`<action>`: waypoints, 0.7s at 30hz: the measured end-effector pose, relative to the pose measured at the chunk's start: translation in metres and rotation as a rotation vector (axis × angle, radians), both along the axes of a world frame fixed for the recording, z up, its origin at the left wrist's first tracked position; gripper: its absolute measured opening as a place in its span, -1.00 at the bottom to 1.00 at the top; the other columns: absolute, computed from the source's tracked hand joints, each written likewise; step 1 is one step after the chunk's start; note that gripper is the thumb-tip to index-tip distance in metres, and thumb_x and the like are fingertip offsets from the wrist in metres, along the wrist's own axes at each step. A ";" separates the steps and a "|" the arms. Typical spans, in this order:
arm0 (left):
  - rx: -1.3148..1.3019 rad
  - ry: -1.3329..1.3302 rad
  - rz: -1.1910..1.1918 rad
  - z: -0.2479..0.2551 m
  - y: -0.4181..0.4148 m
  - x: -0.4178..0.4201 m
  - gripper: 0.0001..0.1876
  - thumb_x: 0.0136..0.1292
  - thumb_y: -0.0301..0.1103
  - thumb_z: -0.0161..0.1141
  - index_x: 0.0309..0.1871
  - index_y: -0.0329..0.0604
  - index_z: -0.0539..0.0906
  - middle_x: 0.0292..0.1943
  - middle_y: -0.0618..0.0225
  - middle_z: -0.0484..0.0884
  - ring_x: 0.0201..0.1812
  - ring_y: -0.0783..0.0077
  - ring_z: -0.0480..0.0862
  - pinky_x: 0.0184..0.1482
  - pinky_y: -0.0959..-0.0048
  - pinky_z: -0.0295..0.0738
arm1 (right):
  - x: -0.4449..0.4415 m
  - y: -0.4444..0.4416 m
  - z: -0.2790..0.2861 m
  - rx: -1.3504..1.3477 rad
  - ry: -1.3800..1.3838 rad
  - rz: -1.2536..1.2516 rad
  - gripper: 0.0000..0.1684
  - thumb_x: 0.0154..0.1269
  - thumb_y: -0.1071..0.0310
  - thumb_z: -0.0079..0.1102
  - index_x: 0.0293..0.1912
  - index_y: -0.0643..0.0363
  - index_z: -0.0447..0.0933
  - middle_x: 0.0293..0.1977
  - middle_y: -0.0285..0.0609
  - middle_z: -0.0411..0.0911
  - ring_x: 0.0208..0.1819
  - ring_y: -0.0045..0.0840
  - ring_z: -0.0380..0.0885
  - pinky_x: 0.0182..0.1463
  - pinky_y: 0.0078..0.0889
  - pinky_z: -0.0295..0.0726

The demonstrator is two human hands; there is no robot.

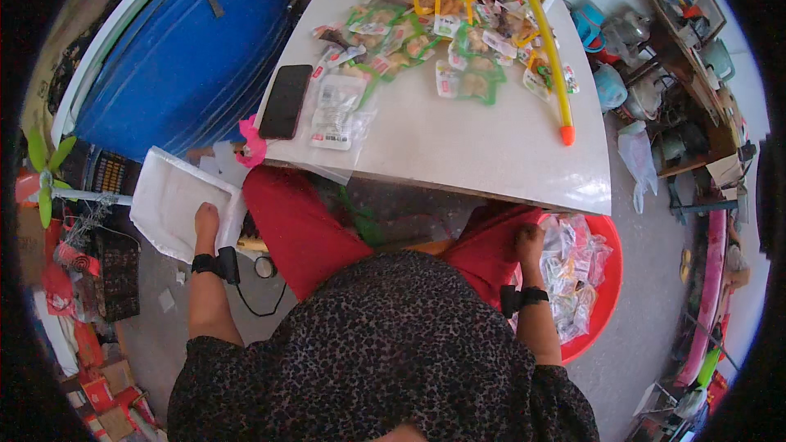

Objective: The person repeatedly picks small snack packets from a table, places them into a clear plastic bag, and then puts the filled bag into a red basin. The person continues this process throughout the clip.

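My left hand [207, 219] hangs over a white foam box [175, 196] beside my left leg; its fingers point away and are mostly hidden. By my right knee, my right hand [529, 242] is near the rim of a red plastic basin [611, 294]. That basin holds many clear plastic packets [574, 270]. Whether either hand grips anything cannot be seen. In front of me stands a white table [430, 144]. Small sealed food packets [405, 43], some edged in green or yellow, are heaped on its far part.
A black phone [286, 102] and a white printed pouch [336, 112] lie at the table's left. A yellow stick [543, 31] with an orange tip crosses the right side. A large blue tub [184, 55] stands left, and a cluttered wooden shelf [706, 98] stands right.
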State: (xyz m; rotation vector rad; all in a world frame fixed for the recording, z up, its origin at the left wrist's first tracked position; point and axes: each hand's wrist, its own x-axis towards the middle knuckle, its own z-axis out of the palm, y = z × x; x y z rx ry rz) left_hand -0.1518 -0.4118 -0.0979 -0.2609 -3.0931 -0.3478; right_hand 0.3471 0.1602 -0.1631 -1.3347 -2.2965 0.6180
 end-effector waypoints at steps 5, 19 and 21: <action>0.256 0.143 0.051 0.021 -0.003 -0.009 -0.78 0.04 -0.30 -0.12 -0.43 -0.29 0.45 -0.41 0.03 0.49 -0.33 0.09 0.47 -0.27 0.29 0.32 | 0.031 0.023 -0.023 -0.238 0.372 -0.043 -0.92 -0.02 0.44 -0.05 -0.50 0.25 0.36 -0.59 -0.19 0.40 -0.49 -0.56 0.38 -0.43 -0.50 0.34; 1.320 -0.069 0.054 0.168 0.085 0.016 -0.91 0.06 -0.50 -0.15 -0.38 -0.27 0.38 -0.48 0.40 0.38 -0.47 0.57 0.38 -0.37 0.56 0.38 | -0.065 -0.029 0.173 -0.241 0.498 0.152 -0.86 0.09 0.47 -0.04 -0.30 0.30 0.36 -0.41 -0.25 0.38 -0.35 -0.67 0.33 -0.23 -0.66 0.33; 1.320 -0.084 0.053 0.175 0.081 0.011 -0.90 0.06 -0.50 -0.16 -0.38 -0.29 0.38 -0.47 0.35 0.40 -0.47 0.53 0.40 -0.38 0.53 0.39 | -0.073 -0.030 0.168 -0.221 0.515 0.202 -0.86 0.09 0.46 -0.03 -0.31 0.31 0.36 -0.43 -0.27 0.38 -0.36 -0.67 0.33 -0.24 -0.67 0.33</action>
